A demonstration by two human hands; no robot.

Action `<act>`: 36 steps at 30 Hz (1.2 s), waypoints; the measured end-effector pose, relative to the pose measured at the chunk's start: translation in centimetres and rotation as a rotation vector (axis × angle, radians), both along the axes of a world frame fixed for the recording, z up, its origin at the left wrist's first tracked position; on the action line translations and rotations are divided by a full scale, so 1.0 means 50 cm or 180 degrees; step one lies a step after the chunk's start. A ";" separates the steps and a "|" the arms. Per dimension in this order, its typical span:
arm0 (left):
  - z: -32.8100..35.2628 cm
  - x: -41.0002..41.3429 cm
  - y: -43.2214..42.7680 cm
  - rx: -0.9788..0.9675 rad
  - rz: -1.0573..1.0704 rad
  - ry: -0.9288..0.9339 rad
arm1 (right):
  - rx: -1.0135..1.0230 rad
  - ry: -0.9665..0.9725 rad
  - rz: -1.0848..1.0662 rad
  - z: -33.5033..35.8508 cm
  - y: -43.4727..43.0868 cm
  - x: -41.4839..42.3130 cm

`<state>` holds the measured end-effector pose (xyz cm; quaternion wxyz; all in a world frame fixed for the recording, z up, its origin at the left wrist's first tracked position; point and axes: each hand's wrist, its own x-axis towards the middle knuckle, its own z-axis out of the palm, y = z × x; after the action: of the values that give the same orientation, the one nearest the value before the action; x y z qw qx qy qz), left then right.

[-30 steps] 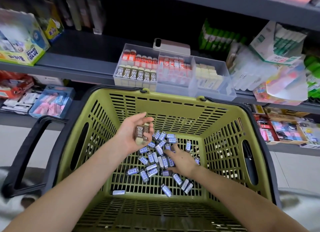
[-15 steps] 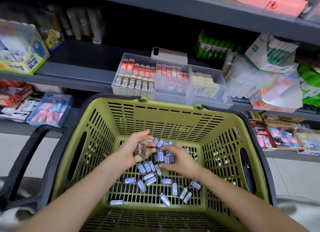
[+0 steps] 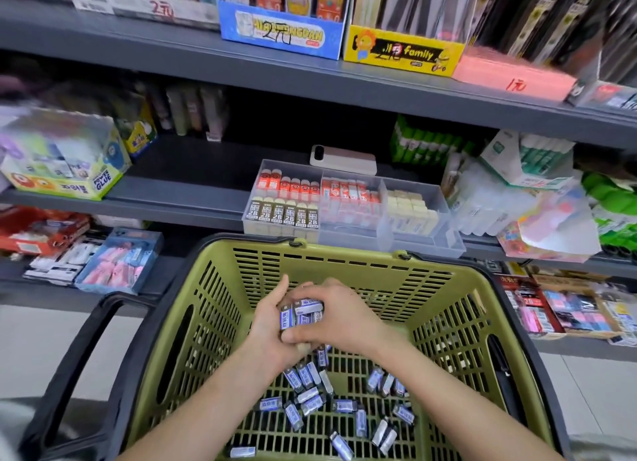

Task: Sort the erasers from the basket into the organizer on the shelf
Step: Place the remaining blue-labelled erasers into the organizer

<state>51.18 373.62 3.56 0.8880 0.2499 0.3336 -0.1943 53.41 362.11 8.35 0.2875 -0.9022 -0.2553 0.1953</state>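
Erasers (image 3: 303,314) sit bundled between your left hand (image 3: 272,326) and right hand (image 3: 339,314), both pressed together around them above the basket (image 3: 213,309), and the organizer (image 3: 348,233) lies straight ahead and higher on the shelf (image 3: 179,198), its long axis left to right.

1. your basket (image 3: 444,284) is olive green, slotted, with a black handle (image 3: 86,350).
2. its erasers (image 3: 312,403) wear blue-and-white sleeves.
3. your clear organizer (image 3: 444,240) shows red-orange, dark "2b" and cream rows.
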 end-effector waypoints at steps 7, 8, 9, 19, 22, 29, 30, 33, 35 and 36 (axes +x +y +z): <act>0.027 0.004 0.007 -0.0105 -0.0231 -0.0196 | 0.0505 0.0513 -0.0268 0.039 -0.025 0.018; 0.030 0.005 0.008 -0.0130 -0.0234 -0.0232 | 0.0568 0.0586 -0.0327 0.043 -0.028 0.019; 0.032 0.007 0.008 -0.0165 -0.0236 -0.0248 | 0.0640 0.0640 -0.0390 0.046 -0.029 0.019; 0.118 0.029 0.007 -0.0153 -0.0428 -0.0186 | 0.1749 0.0501 -0.1048 0.080 -0.047 0.060; 0.149 0.046 0.010 -0.0162 -0.0509 -0.0331 | 0.2217 0.0403 -0.1289 0.091 -0.054 0.089; 0.201 0.115 0.055 0.0217 -0.0002 -0.0821 | 0.2988 0.0978 -0.1490 0.112 -0.075 0.187; 0.206 0.126 0.063 0.0271 0.0076 -0.0918 | 0.2730 0.0961 -0.1431 0.110 -0.075 0.201; 0.217 0.157 0.089 0.0365 0.0316 -0.1140 | 0.1437 0.0469 -0.1112 0.108 -0.072 0.239; 0.218 0.171 0.106 0.0315 0.0424 -0.1210 | 0.0585 0.0035 -0.0835 0.109 -0.066 0.258; 0.218 0.177 0.114 0.0327 0.0458 -0.1226 | 0.0360 -0.0057 -0.0716 0.109 -0.062 0.267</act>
<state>60.04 379.34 14.44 0.9330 0.3029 0.1841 -0.0617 66.76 359.02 13.78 0.3557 -0.9092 -0.1655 0.1390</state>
